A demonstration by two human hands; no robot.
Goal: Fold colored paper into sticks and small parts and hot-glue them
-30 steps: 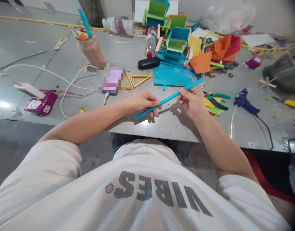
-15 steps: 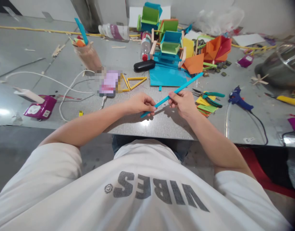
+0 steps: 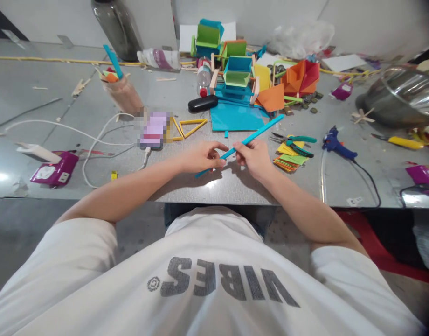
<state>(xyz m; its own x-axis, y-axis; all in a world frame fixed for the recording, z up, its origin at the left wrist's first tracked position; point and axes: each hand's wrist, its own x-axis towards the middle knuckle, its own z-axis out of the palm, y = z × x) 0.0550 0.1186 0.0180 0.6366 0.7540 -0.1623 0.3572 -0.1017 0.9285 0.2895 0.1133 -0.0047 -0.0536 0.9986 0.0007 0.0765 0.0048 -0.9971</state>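
Note:
A long, narrow blue paper strip (image 3: 261, 132) slants above the front of the table, its far end up to the right. My right hand (image 3: 255, 158) pinches it near the middle between thumb and fingers. Lower down, my left hand (image 3: 199, 157) is curled around the strip, with the index finger arched over it and the near end poking out below. Beyond the hands lies a flat blue sheet (image 3: 235, 120). Pliers with teal handles (image 3: 300, 140) rest on small coloured paper pieces (image 3: 289, 161), right of my right hand.
Yellow triangle frames (image 3: 193, 123) and a phone (image 3: 154, 130) on a white cable lie to the left. At the back stands a blue-green paper model (image 3: 238, 70). A blue glue gun (image 3: 338, 143) and a metal bowl (image 3: 382, 93) are on the right.
The view has tilted up slightly, so the table items sit lower. My right hand has slid a little along the strip toward my left hand, whose index finger is more lifted.

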